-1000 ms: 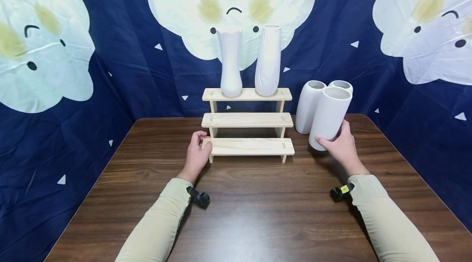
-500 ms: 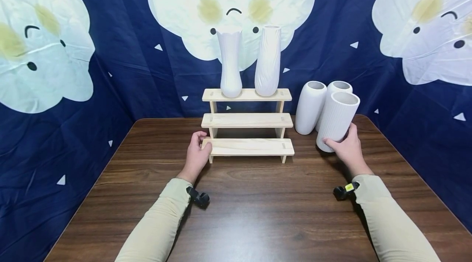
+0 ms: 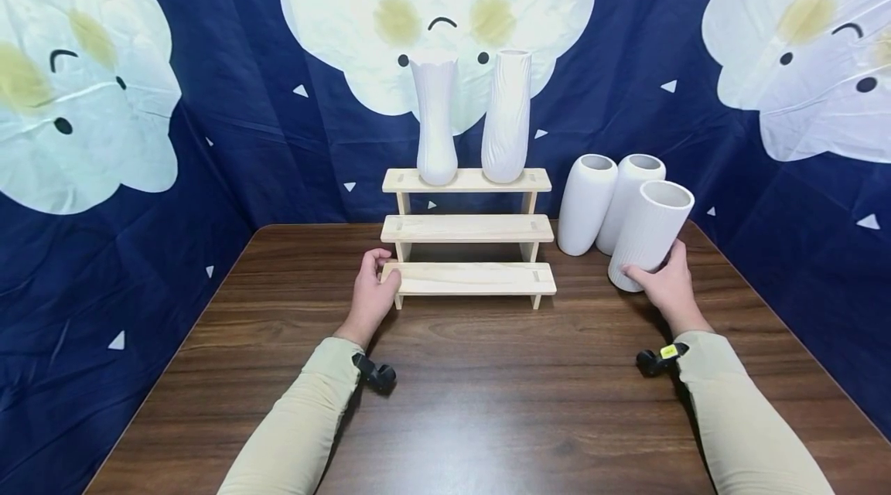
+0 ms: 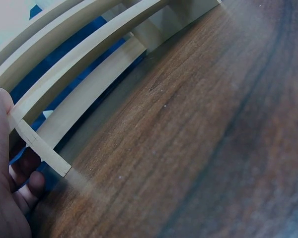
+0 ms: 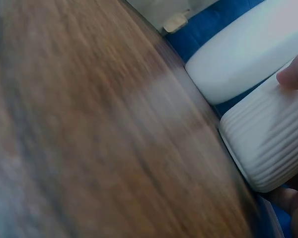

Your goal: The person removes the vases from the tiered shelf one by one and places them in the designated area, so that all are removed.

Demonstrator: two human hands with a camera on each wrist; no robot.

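My right hand (image 3: 670,290) grips a white ribbed vase (image 3: 649,236) low on its body, thumb across the front, other fingers mostly hidden behind. In the right wrist view the vase's ribbed base (image 5: 268,141) shows close over the table, with the thumb (image 5: 293,74) pressed on its side. At the left end of a three-step wooden stand (image 3: 466,278), my left hand (image 3: 373,290) holds the lowest shelf, thumb on top. The left wrist view shows curled fingers (image 4: 32,183) beside the stand's leg (image 4: 49,156).
Two smooth white vases, one on the left (image 3: 587,205) and one on the right (image 3: 629,197), stand behind the ribbed one. On the top shelf are a flared white vase (image 3: 436,124) and a swirled white vase (image 3: 506,120). A blue cloud-patterned cloth (image 3: 278,147) hangs around the wooden table (image 3: 473,387).
My right hand has moved the ribbed vase to the right and slightly nearer me, uncovering more of the smooth vase behind it. The left hand has stayed on the stand.
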